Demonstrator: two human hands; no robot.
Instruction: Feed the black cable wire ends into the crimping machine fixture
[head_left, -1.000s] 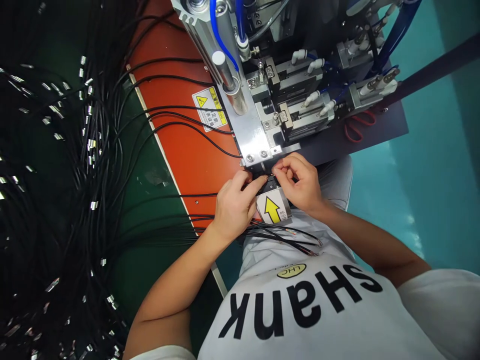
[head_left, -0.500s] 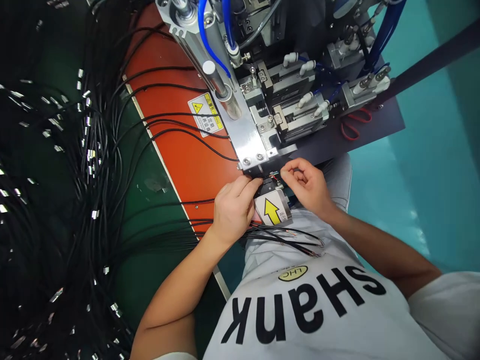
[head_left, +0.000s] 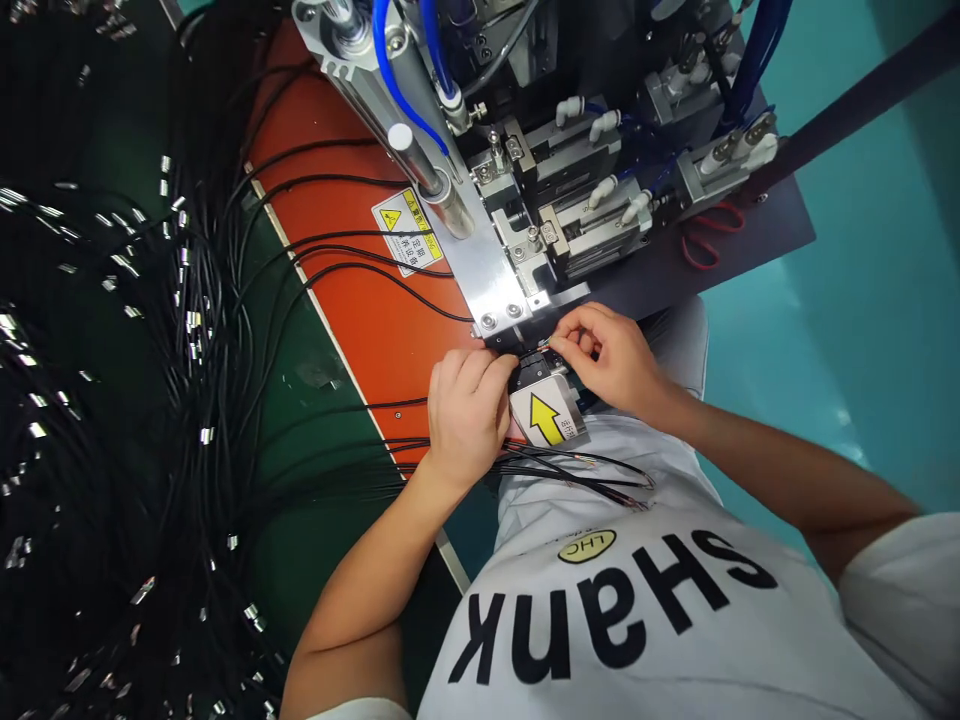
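My left hand (head_left: 466,413) is curled closed at the front edge of the orange machine bed (head_left: 375,310), gripping a black cable against the small black fixture (head_left: 534,372). My right hand (head_left: 604,355) pinches thin wire ends at the same fixture, just under the aluminium plate (head_left: 491,280). Below the fixture sits a white tag with a yellow arrow (head_left: 546,418). A few black cables with stripped ends (head_left: 592,480) lie across my white shirt.
A large tangle of black cables with metal ferrules (head_left: 112,380) covers the green bench on the left. The pneumatic machine (head_left: 570,190) with blue hoses fills the top middle. Red-handled scissors (head_left: 705,240) lie on its dark base plate. Teal floor lies to the right.
My right hand drew slightly away from the fixture, then came back to it with fingers pinched. My left hand's fingers have curled tighter. The view has shifted a little.
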